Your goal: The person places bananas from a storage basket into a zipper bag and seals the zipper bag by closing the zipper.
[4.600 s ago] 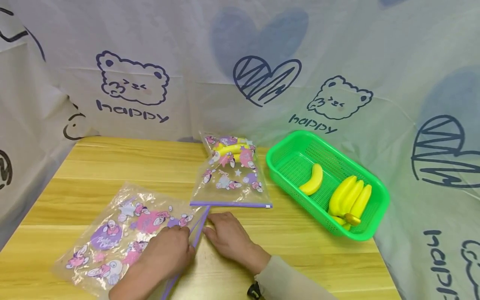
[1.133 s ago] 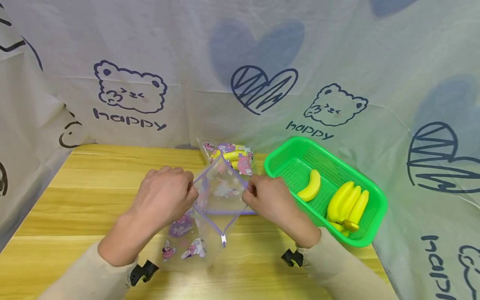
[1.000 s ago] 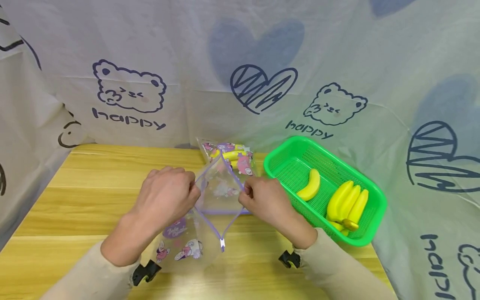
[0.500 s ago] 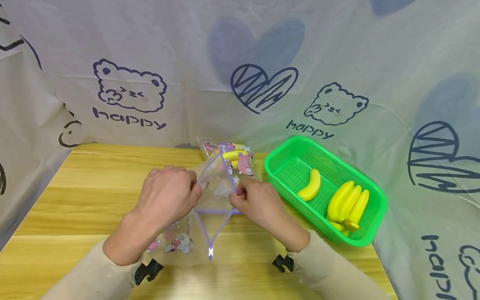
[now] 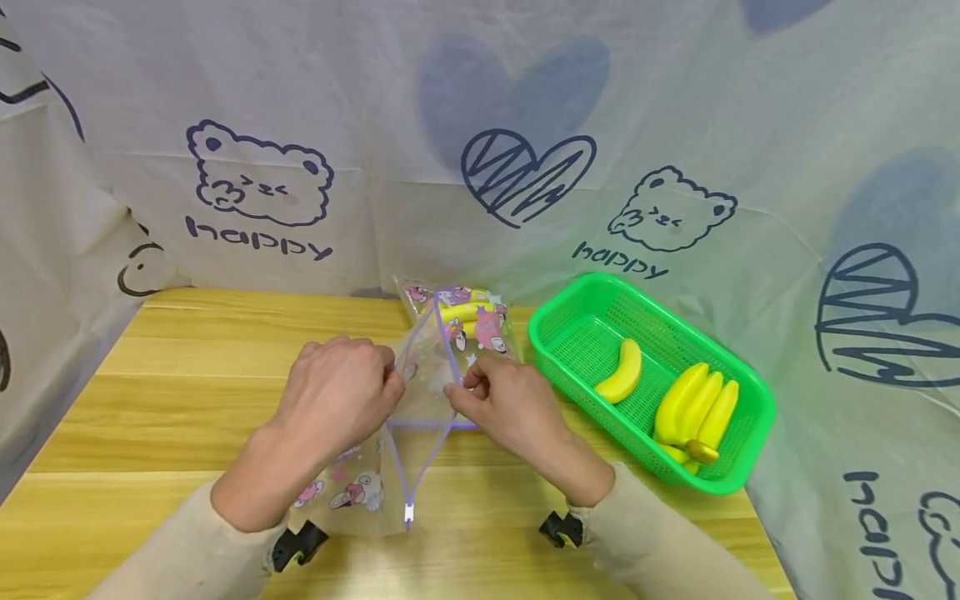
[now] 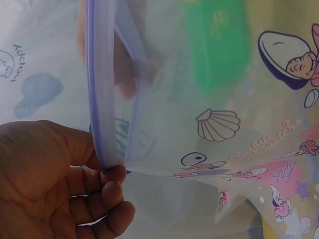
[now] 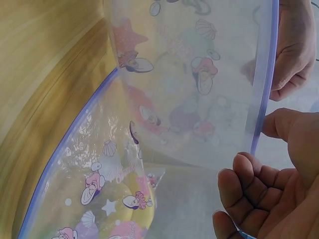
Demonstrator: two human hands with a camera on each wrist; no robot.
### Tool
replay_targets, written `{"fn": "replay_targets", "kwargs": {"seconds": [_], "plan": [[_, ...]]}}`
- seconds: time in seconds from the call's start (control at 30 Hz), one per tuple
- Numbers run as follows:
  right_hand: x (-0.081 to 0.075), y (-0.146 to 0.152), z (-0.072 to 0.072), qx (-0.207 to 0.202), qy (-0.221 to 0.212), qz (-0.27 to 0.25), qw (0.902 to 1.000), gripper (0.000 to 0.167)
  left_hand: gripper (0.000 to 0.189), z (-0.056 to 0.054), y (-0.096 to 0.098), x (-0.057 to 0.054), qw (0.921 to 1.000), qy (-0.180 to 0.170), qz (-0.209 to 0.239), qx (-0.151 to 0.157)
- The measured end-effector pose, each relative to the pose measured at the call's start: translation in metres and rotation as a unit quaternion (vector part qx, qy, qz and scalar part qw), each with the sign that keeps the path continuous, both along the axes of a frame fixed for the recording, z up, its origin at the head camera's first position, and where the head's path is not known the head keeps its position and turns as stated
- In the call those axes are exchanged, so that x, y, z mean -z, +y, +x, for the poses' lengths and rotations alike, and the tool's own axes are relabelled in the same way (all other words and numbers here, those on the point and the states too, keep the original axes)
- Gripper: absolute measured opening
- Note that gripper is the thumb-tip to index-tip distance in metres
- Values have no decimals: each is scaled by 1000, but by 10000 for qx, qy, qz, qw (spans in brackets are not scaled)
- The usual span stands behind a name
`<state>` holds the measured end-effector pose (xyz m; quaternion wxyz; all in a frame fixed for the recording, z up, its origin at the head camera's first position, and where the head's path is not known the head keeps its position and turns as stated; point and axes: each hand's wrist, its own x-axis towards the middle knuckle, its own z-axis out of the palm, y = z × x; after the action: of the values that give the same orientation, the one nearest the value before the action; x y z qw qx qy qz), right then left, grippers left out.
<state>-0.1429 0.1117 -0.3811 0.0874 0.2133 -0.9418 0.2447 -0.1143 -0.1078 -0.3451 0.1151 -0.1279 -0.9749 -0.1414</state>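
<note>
A clear zip bag (image 5: 363, 492) with cartoon prints and a purple zip edge hangs between both hands, its mouth spread into a narrow diamond. My left hand (image 5: 333, 392) pinches the left side of that edge, thumb against fingertips in the left wrist view. The right hand (image 5: 513, 408) has curled fingers at the opposite side. Its thumb (image 7: 276, 124) touches the purple strip in the right wrist view, with an index fingertip overlapping the strip lower down. A white slider (image 5: 408, 512) sits at the mouth's near corner. No contents show inside this bag.
Behind it lies a second printed bag (image 5: 491, 333) holding yellow bananas (image 5: 465, 312). A green basket (image 5: 761, 417) on the right contains a single banana (image 5: 622, 371) and a bunch of bananas (image 5: 693, 408). A printed cloth (image 5: 420, 217) hangs behind the wooden table (image 5: 202, 367).
The bag, flat on the table at first, is now lifted with its mouth spread. Over the last second my right hand has moved left, narrowing the mouth; the slider has shifted left and nearer.
</note>
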Motion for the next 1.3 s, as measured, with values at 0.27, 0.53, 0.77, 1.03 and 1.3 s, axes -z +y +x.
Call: {"fn": "replay_targets", "kwargs": {"seconds": [0.27,0.53,0.77,1.03,1.3], "plan": [[1,2,-3,-15,3,157,9999,18,39,-1,-3,0,9999,53,-67,-67],[3,5,-7,157,-195,294,9993,23,38,-2,-7,0,9997,-176,-3,-176],[2,-3,-5,172,-264,190,9993,21,39,-2,-4,-1,9989,-352,183,-268],[-2,-9,0,53,-322,-17,9995,35,40,-2,-4,-2,9988,-386,132,-285],[-8,1,1,277,-778,-383,9958,37,40,-2,-4,1,9982,-455,210,-316]]}}
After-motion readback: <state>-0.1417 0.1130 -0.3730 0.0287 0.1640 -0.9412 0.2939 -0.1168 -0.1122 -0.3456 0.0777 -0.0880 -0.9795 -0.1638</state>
